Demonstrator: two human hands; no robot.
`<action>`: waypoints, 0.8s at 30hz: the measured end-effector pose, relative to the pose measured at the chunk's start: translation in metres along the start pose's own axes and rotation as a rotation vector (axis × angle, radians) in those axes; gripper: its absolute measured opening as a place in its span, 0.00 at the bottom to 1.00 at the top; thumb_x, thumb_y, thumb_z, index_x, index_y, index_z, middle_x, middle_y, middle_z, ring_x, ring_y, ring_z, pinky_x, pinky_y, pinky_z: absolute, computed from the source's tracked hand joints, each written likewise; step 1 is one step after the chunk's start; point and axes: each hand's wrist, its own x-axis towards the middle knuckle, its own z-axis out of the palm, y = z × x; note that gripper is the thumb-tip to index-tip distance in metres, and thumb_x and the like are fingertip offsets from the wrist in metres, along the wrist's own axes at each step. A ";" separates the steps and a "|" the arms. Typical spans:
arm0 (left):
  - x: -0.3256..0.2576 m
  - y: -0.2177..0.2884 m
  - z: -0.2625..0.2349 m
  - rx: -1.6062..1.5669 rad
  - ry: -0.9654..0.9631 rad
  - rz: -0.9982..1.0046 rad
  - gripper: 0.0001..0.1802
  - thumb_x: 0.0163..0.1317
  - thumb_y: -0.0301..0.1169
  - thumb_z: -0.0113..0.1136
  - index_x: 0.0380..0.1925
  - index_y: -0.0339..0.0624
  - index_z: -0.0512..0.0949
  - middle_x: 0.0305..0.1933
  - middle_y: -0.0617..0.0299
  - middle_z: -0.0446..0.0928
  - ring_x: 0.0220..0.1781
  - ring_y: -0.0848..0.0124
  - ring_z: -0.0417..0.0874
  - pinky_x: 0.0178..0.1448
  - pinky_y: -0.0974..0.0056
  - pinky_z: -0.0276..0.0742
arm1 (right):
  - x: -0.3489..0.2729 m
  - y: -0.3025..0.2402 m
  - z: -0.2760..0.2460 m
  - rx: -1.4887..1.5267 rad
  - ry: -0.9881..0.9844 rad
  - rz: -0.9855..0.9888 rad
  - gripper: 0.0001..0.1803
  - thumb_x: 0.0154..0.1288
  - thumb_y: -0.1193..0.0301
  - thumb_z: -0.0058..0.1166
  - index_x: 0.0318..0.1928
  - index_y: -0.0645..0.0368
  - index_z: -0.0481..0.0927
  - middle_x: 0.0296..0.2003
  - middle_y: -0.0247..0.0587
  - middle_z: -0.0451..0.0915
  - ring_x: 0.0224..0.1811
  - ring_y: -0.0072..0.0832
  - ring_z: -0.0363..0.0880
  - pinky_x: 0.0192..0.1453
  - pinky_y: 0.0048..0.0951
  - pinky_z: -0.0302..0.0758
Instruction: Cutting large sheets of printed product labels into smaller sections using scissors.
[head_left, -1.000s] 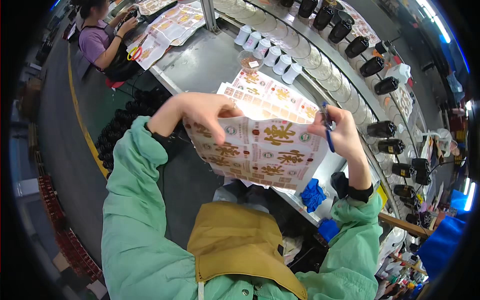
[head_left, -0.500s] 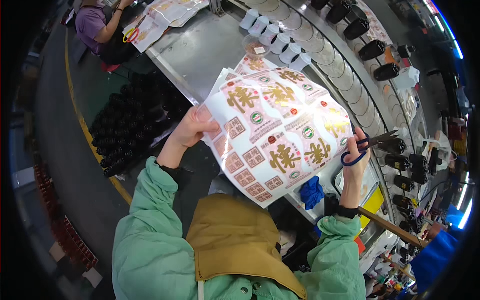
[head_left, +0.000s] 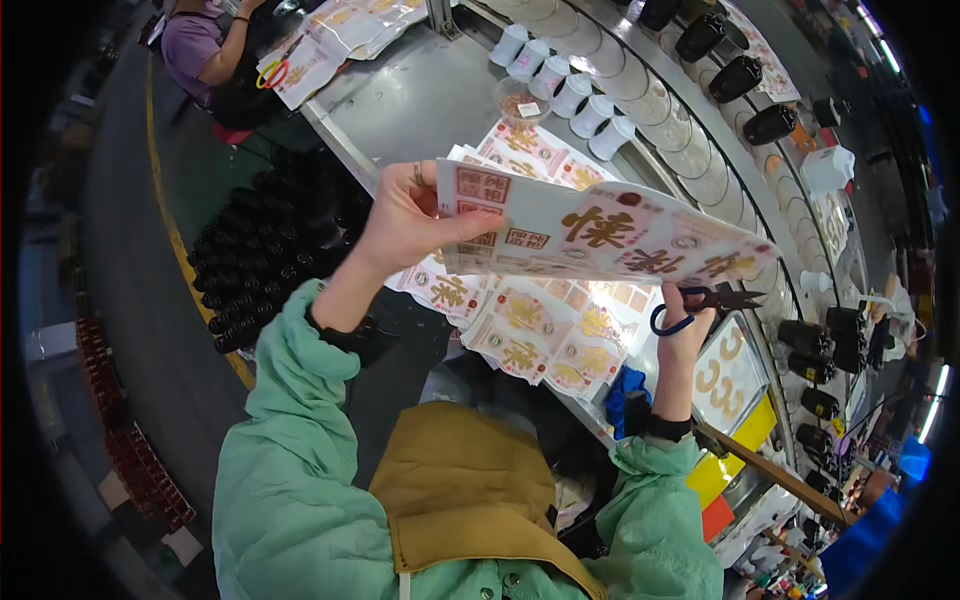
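Note:
A printed sheet of labels (head_left: 640,215), with gold characters and small pink squares, is held up and tilted steeply above the table. My left hand (head_left: 405,215) pinches its left end between thumb and fingers. At the sheet's lower right edge is my right hand (head_left: 685,325), its fingers closed round dark-handled scissors (head_left: 720,299) whose blades point right. Whether those fingers also grip the sheet is partly hidden. Below lie more label sheets (head_left: 530,335), overlapping on the metal table (head_left: 400,90).
White cups (head_left: 550,76) stand in a row beside a clear round tub (head_left: 523,102). A conveyor (head_left: 655,105) curves along the right, with black bottles (head_left: 735,78) beyond. A blue cloth (head_left: 627,395) and tray (head_left: 730,375) lie near my right wrist. Another person (head_left: 205,55) sits far left.
The sheet has swung from facing me to a steep tilt, uncovering the sheets underneath. My left hand has risen slightly to the right; my right hand has moved left and down with the scissors.

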 end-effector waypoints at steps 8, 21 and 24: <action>-0.009 -0.098 0.029 0.239 0.048 -0.198 0.23 0.46 0.26 0.75 0.44 0.34 0.80 0.41 0.59 0.83 0.41 0.75 0.82 0.47 0.67 0.79 | -0.001 0.073 -0.005 0.039 0.063 0.054 0.13 0.55 0.80 0.65 0.42 0.61 0.79 0.36 0.33 0.80 0.37 0.19 0.76 0.43 0.21 0.70; 0.013 -0.090 0.069 0.118 0.230 0.076 0.18 0.49 0.26 0.72 0.41 0.33 0.80 0.38 0.60 0.84 0.38 0.76 0.83 0.44 0.69 0.79 | -0.014 0.018 0.001 0.071 0.316 -0.098 0.11 0.57 0.79 0.64 0.42 0.64 0.80 0.38 0.34 0.81 0.39 0.20 0.77 0.45 0.22 0.72; 0.019 -0.128 0.063 0.194 0.197 0.128 0.19 0.48 0.27 0.72 0.41 0.35 0.80 0.38 0.60 0.84 0.38 0.77 0.83 0.43 0.69 0.79 | -0.008 0.056 0.002 0.097 0.261 -0.058 0.14 0.59 0.80 0.61 0.47 0.64 0.78 0.41 0.35 0.80 0.43 0.21 0.76 0.50 0.24 0.71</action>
